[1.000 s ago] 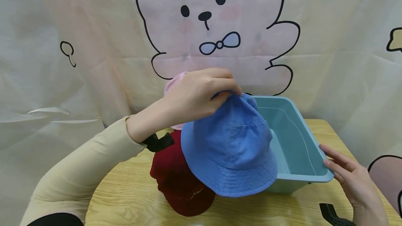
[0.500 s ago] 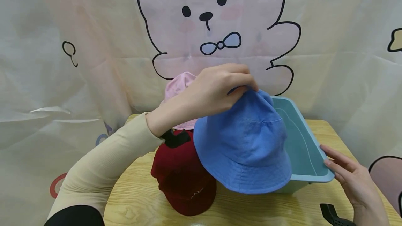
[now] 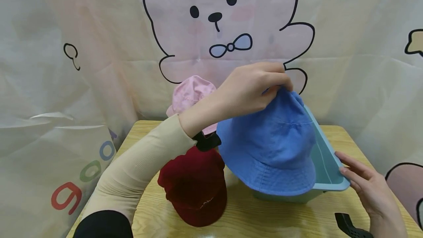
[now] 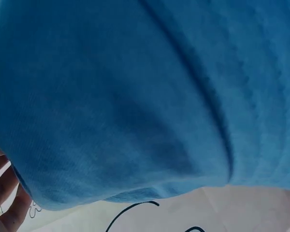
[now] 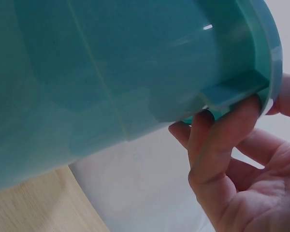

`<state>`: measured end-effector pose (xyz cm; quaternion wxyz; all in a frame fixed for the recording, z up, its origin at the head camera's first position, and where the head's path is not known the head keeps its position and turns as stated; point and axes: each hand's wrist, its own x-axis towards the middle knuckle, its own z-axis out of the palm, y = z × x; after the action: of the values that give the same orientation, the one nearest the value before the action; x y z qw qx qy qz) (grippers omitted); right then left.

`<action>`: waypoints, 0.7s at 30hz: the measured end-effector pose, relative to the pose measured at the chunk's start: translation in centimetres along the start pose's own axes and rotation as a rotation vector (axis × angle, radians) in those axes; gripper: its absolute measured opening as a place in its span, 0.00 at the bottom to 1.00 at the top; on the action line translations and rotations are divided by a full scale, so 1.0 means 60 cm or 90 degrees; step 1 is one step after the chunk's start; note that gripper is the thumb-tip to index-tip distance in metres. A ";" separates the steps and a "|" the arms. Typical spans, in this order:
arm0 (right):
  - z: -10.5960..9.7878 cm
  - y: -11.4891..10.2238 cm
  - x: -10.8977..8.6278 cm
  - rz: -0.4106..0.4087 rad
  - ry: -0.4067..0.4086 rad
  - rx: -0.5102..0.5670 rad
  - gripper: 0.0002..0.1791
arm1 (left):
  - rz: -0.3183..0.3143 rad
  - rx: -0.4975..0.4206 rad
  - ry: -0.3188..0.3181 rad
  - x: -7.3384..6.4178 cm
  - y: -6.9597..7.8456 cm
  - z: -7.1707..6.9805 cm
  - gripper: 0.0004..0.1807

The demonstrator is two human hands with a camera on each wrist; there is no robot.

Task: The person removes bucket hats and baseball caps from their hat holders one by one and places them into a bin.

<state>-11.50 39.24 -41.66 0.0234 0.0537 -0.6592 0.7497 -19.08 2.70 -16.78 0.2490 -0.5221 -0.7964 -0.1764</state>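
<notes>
Blue bucket hat [image 3: 269, 150], pinched at the crown by the left hand [image 3: 256, 89]. Hangs brim down across the left part of the teal tub [image 3: 325, 161] in the head view (cannot tell whether directly above it). On the tub's right rim, toward the near corner, a grip by the right hand [image 3: 371, 188]. On the table [image 3: 261, 217] to the tub's left, a dark red cap [image 3: 195, 188]; farther back on that side, a pink hat [image 3: 191, 93].
</notes>
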 end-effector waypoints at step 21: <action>-0.002 -0.002 0.000 0.016 0.008 -0.018 0.26 | 0.038 0.047 -0.127 0.067 -0.004 0.062 0.18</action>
<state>-11.49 39.37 -41.57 0.0190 0.0404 -0.6704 0.7407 -21.43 7.64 -17.48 0.1927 -0.5508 -0.8074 -0.0868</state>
